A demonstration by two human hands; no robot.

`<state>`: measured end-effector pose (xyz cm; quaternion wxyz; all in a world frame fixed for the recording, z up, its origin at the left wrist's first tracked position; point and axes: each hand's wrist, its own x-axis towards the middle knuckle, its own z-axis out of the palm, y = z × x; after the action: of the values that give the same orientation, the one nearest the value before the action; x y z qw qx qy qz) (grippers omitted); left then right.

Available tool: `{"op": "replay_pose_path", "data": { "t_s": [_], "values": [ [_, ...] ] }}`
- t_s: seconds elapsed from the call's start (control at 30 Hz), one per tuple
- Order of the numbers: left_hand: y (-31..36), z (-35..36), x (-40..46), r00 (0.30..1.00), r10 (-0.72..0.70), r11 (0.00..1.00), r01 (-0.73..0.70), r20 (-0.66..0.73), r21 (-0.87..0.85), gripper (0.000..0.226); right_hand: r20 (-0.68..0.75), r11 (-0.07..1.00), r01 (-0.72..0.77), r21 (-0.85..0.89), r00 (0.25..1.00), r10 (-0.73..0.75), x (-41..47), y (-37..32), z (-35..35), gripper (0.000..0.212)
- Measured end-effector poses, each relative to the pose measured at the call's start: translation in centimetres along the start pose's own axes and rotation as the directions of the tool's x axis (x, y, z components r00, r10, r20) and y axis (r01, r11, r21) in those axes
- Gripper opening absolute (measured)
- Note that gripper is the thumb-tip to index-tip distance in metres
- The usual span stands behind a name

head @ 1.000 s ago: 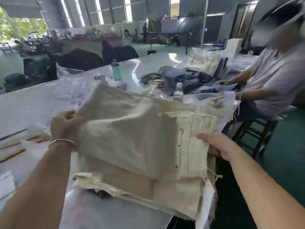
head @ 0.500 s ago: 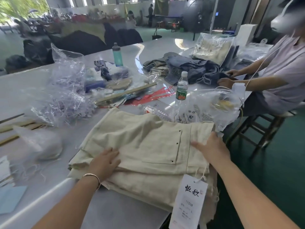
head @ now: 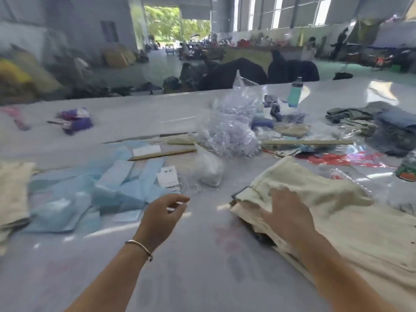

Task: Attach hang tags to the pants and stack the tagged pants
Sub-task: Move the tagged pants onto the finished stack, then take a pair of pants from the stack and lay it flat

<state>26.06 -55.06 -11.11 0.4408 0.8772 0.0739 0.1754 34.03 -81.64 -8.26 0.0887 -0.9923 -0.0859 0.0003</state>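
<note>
Head view, pants stack [head: 315,199]: cream folded pants piled at the right of the counter [head: 202,266]; long axis runs from near right toward far left, folded corner pointing left.
Head view, right hand [head: 290,217]: lies flat on the stack's left end, grip spread, fingers straight.
Head view, left hand [head: 162,217]: held above bare counter, grip loosely curled, holding nothing.
Head view, hang tag [head: 167,177]: white card lying beyond the left hand, beside light-blue sheets [head: 108,190].
Head view, plastic bag [head: 231,129]: crumpled, clear, mid-counter.
</note>
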Motion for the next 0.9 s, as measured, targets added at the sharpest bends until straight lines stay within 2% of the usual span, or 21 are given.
{"op": "replay_pose_path", "data": {
  "t_s": [0.07, 0.17, 0.23, 0.3, 0.33, 0.37, 0.4, 0.5, 0.53, 0.6, 0.7, 0.83, 0.9],
  "values": [
    [-2.9, -7.4, -1.7, 0.99, -0.035, 0.999, 0.036, -0.136, 0.007, 0.023, 0.044, 0.982, 0.164, 0.09, 0.985, -0.169, -0.5, -8.2, 2.2, 0.042],
    [-8.5, -18.8, -5.1, 0.931, -0.03, 0.981, 0.097, -0.363, 0.169, 0.012, 0.101, 0.902, 0.368, 0.228, 0.912, -0.397, -2.7, -21.0, 5.5, 0.036],
    [-12.5, -26.1, -7.6, 0.848, -0.051, 0.936, 0.225, -0.528, 0.271, 0.007, 0.116, 0.819, 0.481, 0.313, 0.836, -0.536, -4.7, -29.2, 7.2, 0.03],
    [-16.2, -32.4, -9.9, 0.744, -0.069, 0.843, 0.4, -0.664, 0.36, 0.006, 0.099, 0.735, 0.551, 0.396, 0.77, -0.63, -6.4, -36.5, 8.4, 0.01],
    [-18.0, -35.3, -10.9, 0.701, -0.074, 0.787, 0.478, -0.709, 0.39, 0.006, 0.087, 0.698, 0.573, 0.429, 0.743, -0.663, -7.1, -39.9, 8.8, 0.008],
    [-19.7, -37.9, -11.7, 0.673, -0.085, 0.73, 0.543, -0.734, 0.414, 0.009, 0.074, 0.667, 0.592, 0.452, 0.72, -0.69, -7.6, -43.2, 9.1, 0.015],
    [-21.3, -40.1, -12.0, 0.664, -0.112, 0.671, 0.599, -0.739, 0.436, 0.017, 0.064, 0.64, 0.608, 0.47, 0.7, -0.712, -8.1, -46.2, 9.3, 0.019],
    [-26.0, -45.6, -11.6, 0.691, -0.284, 0.516, 0.694, -0.665, 0.501, 0.064, 0.029, 0.556, 0.628, 0.544, 0.649, -0.761, -8.7, -53.6, 10.1, 0.03],
    [-27.4, -47.1, -10.9, 0.696, -0.347, 0.497, 0.705, -0.629, 0.506, 0.076, 0.016, 0.535, 0.63, 0.563, 0.639, -0.769, -8.8, -55.6, 10.4, 0.035],
    [-29.9, -49.0, -9.0, 0.715, -0.421, 0.493, 0.697, -0.559, 0.52, 0.085, 0.017, 0.525, 0.626, 0.577, 0.633, -0.774, -8.6, -58.6, 11.1, 0.039],
    [-32.5, -50.0, -6.4, 0.745, -0.473, 0.449, 0.663, -0.47, 0.599, 0.07, 0.036, 0.524, 0.62, 0.584, 0.624, -0.78, -8.1, -61.5, 12.3, 0.041],
    [-33.0, -51.1, -3.3, 0.757, -0.461, 0.238, 0.608, -0.463, 0.757, 0.041, 0.097, 0.536, 0.605, 0.589, 0.606, -0.79, -7.2, -64.3, 13.2, 0.035],
    [-33.0, -52.1, -2.2, 0.777, -0.453, 0.189, 0.562, -0.437, 0.805, 0.032, 0.134, 0.55, 0.588, 0.593, 0.602, -0.787, -6.7, -65.5, 13.3, 0.027]
  ]
}}
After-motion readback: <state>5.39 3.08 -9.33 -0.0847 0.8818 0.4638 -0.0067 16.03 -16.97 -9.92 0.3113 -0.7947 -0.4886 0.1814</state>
